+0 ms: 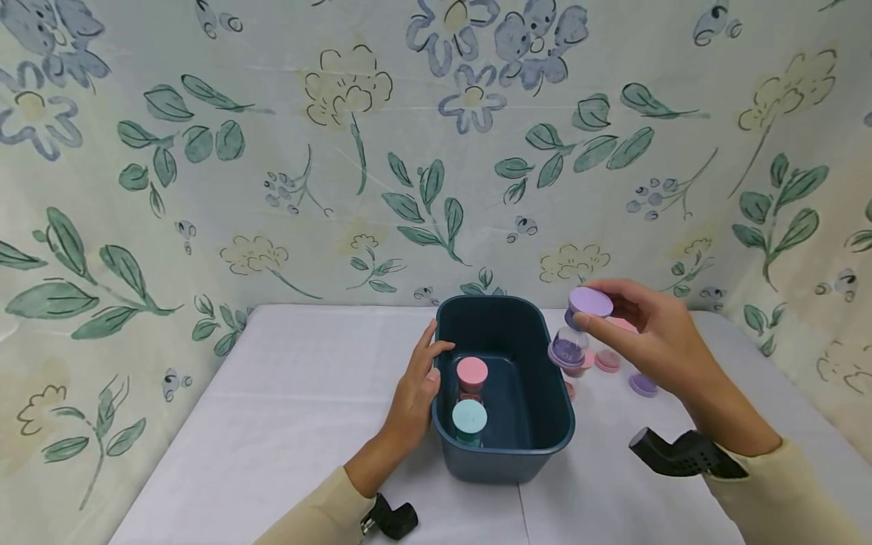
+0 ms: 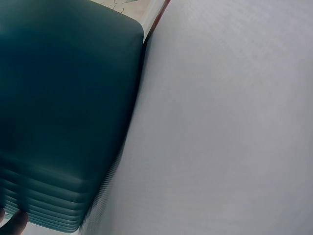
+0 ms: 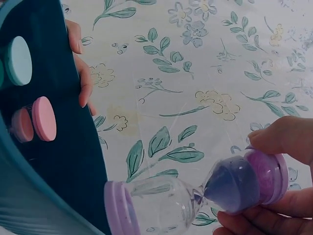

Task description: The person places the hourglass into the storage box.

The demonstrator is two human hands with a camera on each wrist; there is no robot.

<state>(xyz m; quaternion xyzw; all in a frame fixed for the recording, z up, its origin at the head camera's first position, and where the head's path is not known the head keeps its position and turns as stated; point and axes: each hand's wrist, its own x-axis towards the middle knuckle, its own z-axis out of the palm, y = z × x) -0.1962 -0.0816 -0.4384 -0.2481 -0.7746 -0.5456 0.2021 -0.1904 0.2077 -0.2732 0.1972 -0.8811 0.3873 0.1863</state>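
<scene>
A purple hourglass is held by its upper cap in my right hand, thumb and fingers pinching it. It hangs tilted at the right rim of a dark teal bin; in the right wrist view the purple sand sits in the bulb nearest the fingers. My left hand grips the bin's left rim, with fingers at the outer wall and one bent over the edge. Inside the bin, along its left side, stand a pink hourglass and a mint-green hourglass.
Right of the bin, partly behind my right hand, several pink pieces lie on the white-covered table, among them a pink cap. A purple cap shows near them. A floral cloth hangs behind the table.
</scene>
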